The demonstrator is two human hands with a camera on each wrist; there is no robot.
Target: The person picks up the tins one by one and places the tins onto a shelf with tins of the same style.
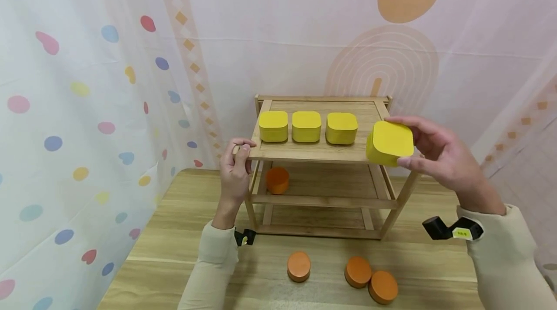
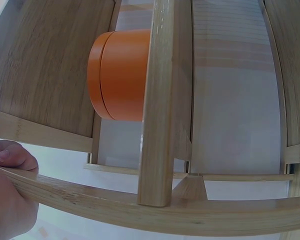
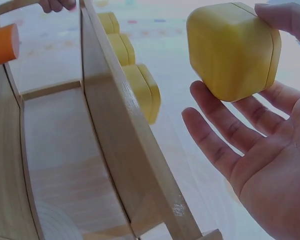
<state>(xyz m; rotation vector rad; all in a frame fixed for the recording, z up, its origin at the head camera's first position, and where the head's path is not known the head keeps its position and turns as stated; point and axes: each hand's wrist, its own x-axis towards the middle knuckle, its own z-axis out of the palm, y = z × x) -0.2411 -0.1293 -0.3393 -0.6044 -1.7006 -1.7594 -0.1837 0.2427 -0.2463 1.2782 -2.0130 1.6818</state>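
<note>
A person's right hand [image 1: 448, 160] holds a lidded, rounded-square yellow box [image 1: 390, 143] at the front right corner of a wooden rack [image 1: 311, 151], pinched between thumb and fingers, with other fingers loosely spread beneath it in the right wrist view. The left hand [image 1: 235, 174] grips the rack's front left corner, fingers curled round the edge, apparently steadying it. Three matching boxes stand in a row on the top shelf: left box [image 1: 273, 126], middle box [image 1: 306, 126] and right box [image 1: 341, 128], with narrow gaps between them. The step in hand seems to be positioning the fourth box at the row's right end; the next move probably calls for guiding it back over the shelf, lowering it level and loosening the fingers. The right box and the shelf's front edge are the likeliest things to knock. On the middle shelf, toward the left behind a front rail [image 1: 324, 201], sits a round orange tin [image 1: 277, 181]. On the wood-grain table [image 1: 174, 232] in front are three more: one tin [image 1: 299, 266] apart, and a close pair, the nearer tin [image 1: 383, 287] just beside its neighbour [image 1: 358, 272]. A patterned curtain [image 1: 278, 20] hangs behind.
</note>
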